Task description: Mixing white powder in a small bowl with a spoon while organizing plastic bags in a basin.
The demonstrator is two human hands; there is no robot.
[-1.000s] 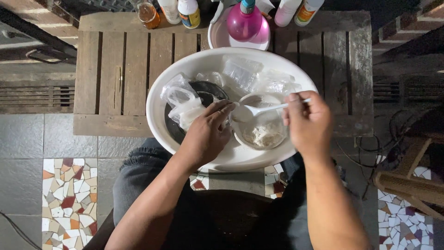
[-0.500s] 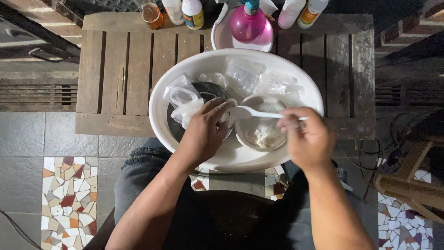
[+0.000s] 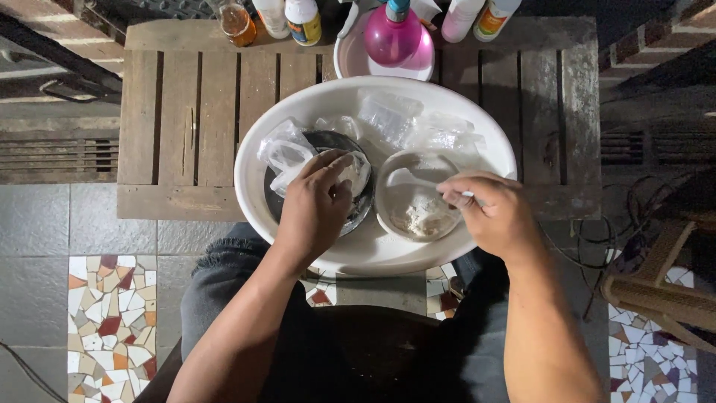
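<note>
White plastic basin (image 3: 492, 134) on the wooden table (image 3: 194, 112) holds our work: our right hand (image 3: 496, 216) pinches a white spoon (image 3: 406, 179) over the glass bowl (image 3: 418, 195) of pale mush, not yet smooth. Our left hand (image 3: 317, 205) presses a clear bag (image 3: 356, 173) on the dark plate (image 3: 328, 142), fingers curled, perhaps gripping; the bag's contents are unclear.

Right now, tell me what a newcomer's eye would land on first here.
The big white basin at the near edge of the slatted wooden table draws the eye, with clear plastic bags piled in its far half. Inside it the left hand rests on a dark plate, while the right hand holds a white spoon over a small bowl of pale stuff. Behind the basin stands a bright pink bottle.
</note>
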